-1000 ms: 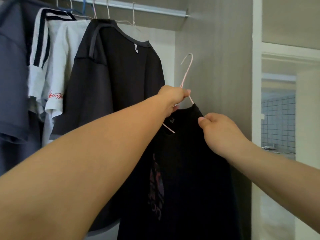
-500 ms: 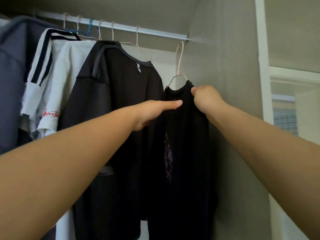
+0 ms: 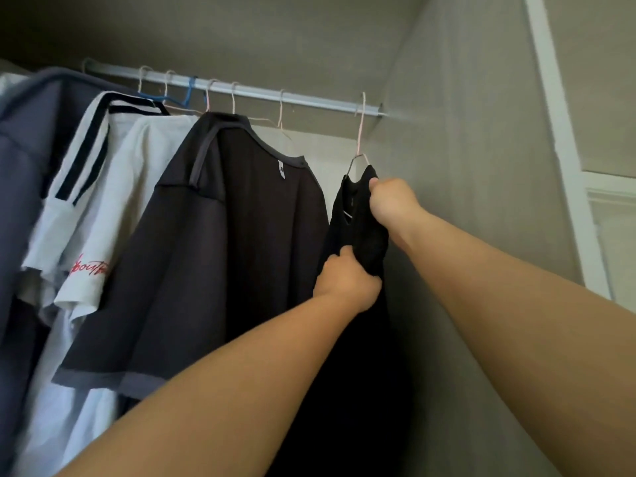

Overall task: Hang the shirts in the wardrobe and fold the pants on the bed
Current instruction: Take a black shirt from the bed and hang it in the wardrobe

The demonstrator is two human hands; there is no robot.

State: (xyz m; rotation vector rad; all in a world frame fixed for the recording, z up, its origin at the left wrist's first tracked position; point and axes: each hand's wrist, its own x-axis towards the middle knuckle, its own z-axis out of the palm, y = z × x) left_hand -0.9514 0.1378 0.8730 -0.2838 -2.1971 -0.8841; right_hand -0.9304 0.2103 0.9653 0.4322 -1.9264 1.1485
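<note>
— So, where is our black shirt (image 3: 361, 235)?
— We have it on a pink wire hanger (image 3: 360, 132). Its hook sits over the rail (image 3: 309, 101) at the far right end, just beside the wardrobe's side wall (image 3: 464, 166). The shirt hangs down between our two arms.
— And our hands?
— Both grip it. Our right hand (image 3: 392, 201) pinches the fabric at the shoulder, just below the hanger's neck. Our left hand (image 3: 347, 280) sits lower and a little to the left, fingers curled round a bunch of cloth. The hands are near each other but apart, with black fabric between them.
— What do we see to the left?
— A dark grey shirt (image 3: 234, 235) hangs just beside ours; we cannot tell whether they touch. Further left come a white shirt (image 3: 130, 187) with red script on its sleeve, a white top (image 3: 79, 156) with dark stripes, and a navy garment (image 3: 24, 166) at the edge. A blue hanger (image 3: 187, 94) shows on the rail above them.
— And to the right?
— A white door frame (image 3: 557, 115) beyond the wall.
</note>
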